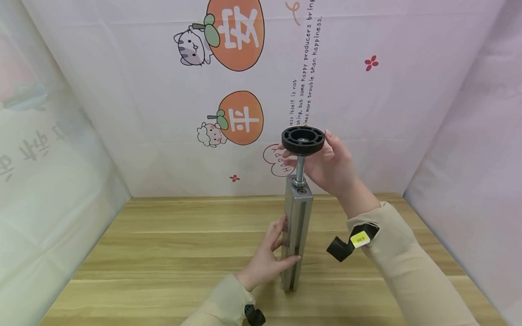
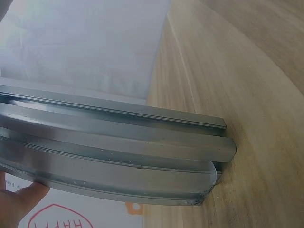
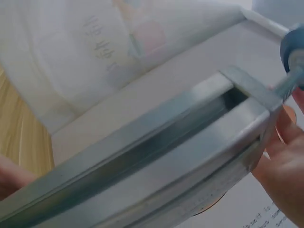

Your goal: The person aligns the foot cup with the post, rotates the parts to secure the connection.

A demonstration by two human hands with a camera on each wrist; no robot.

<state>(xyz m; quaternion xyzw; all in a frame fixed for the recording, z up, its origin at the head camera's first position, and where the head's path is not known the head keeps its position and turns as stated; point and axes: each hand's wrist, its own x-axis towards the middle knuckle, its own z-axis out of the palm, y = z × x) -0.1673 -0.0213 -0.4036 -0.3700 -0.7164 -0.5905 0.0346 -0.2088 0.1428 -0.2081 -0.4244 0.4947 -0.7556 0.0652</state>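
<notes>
A slotted aluminium profile (image 1: 299,219) stands on end on the wooden table, leaning slightly. My left hand (image 1: 264,263) grips its lower half, thumb on the near side and fingers at the left. A threaded rod (image 1: 300,170) with a nut rises from the top end and carries a round black levelling foot (image 1: 302,148). With its fingers around the rim, my right hand (image 1: 334,172) holds this foot; the disc hides part of the fingers. The left wrist view shows the profile's lower end (image 2: 190,180) at the table. In the right wrist view, the capped end (image 3: 251,88) is near my right palm.
The wooden tabletop (image 1: 169,252) extends around the profile. Behind it hangs a white printed cloth (image 1: 155,114), with further pale cloth walls on the left (image 1: 42,199) and right (image 1: 472,151). Black straps and mounts sit on both wrists.
</notes>
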